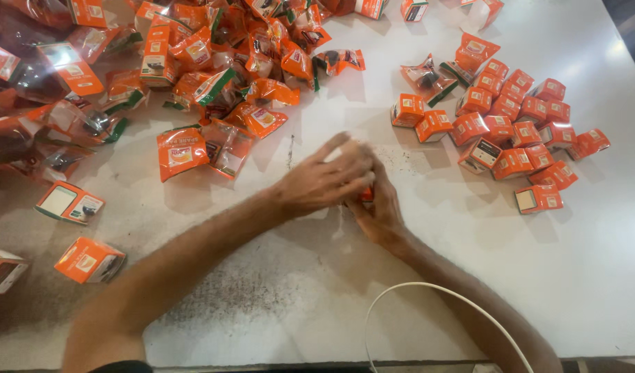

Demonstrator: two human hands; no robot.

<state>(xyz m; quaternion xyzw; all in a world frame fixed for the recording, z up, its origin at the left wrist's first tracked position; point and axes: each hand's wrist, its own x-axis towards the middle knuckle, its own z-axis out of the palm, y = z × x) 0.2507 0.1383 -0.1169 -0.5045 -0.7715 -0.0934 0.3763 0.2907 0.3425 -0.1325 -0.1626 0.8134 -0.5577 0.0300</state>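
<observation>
My left hand (324, 181) and right hand (378, 207) grip a small orange carton (366, 196) together mid-tabletop (580, 276), fingers pressed around it; I can't tell its axis. Glossy pouches (183, 150) crowd the far-left corner.

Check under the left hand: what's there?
The left hand lies over the right hand. A sliver of an orange box shows between them; the rest is covered. White table below.

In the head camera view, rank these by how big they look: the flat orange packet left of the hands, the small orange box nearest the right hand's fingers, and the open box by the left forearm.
1. Open box and flat orange packet: about alike; the box lies nearer the camera, so unranked.
2. Small orange box: clearly smallest.
</observation>
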